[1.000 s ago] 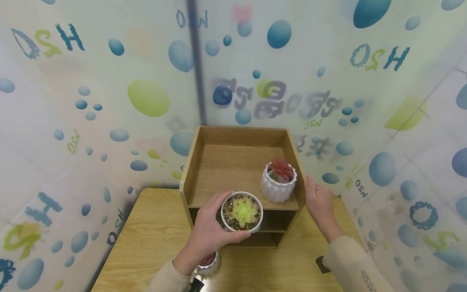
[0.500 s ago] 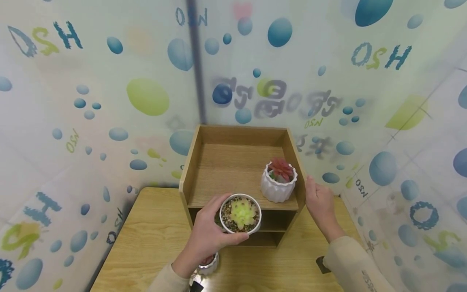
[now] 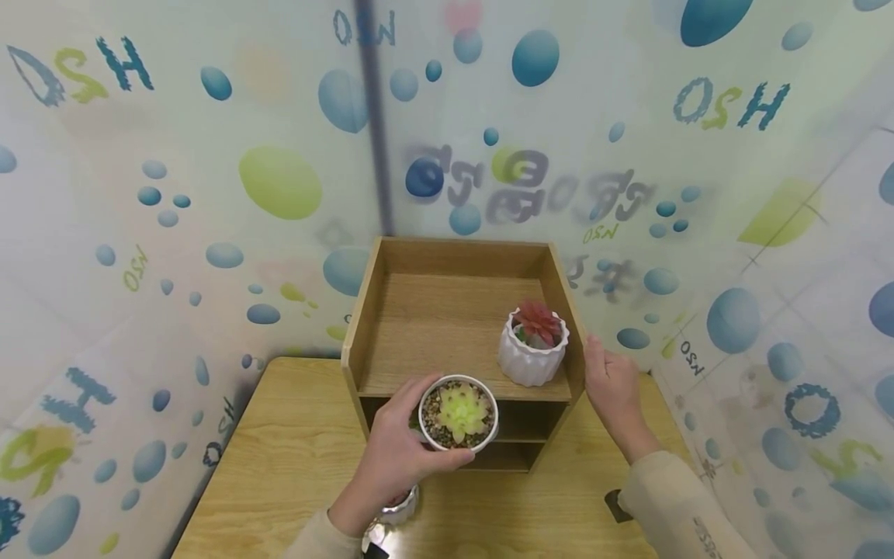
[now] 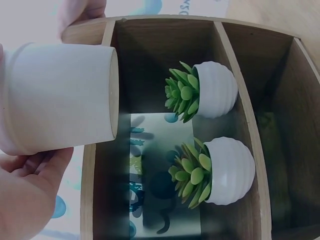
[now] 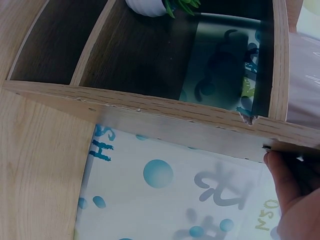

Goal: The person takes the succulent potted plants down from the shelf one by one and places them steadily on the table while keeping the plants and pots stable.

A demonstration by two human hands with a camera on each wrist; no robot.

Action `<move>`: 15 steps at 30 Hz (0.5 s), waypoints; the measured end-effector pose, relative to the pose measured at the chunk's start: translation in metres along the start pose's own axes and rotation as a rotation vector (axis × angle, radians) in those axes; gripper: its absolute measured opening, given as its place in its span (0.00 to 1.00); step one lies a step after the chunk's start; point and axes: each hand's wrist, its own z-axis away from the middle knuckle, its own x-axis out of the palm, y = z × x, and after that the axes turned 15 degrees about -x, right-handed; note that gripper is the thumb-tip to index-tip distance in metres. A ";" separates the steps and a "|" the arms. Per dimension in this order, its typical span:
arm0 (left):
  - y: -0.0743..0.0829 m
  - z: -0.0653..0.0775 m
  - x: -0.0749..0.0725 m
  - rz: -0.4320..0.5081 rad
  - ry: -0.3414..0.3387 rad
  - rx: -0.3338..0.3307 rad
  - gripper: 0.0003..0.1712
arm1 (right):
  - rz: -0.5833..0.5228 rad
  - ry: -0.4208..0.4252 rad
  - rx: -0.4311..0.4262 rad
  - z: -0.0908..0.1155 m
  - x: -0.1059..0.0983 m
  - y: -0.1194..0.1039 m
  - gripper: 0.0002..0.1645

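Observation:
My left hand (image 3: 394, 450) holds a round white pot (image 4: 65, 100) by its side, with fingers and thumb curled round it. A yellow-green succulent (image 3: 461, 411) grows from gravel in that pot. It is raised in front of the top tier of a wooden shelf unit (image 3: 426, 334). My right hand (image 3: 616, 388) grips the unit's right side panel, fingers curled; part of this hold is hidden. On the top tier, at the right, stands a ribbed white pot with a red succulent (image 3: 538, 324).
Two white pots with green succulents (image 4: 187, 175) stand in the compartment below the top tier. Another pot (image 3: 401, 510), partly hidden by my left forearm, stands on the wooden table (image 3: 272, 450). A patterned wall (image 3: 279, 93) rises behind and at both sides.
The pot with the yellow-green succulent has moved slightly down and left in the head view, with my left hand round it. My right hand stays at the side panel.

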 end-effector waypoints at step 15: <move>-0.005 0.003 0.006 0.009 -0.005 -0.055 0.58 | 0.023 -0.007 0.007 0.001 -0.001 -0.001 0.39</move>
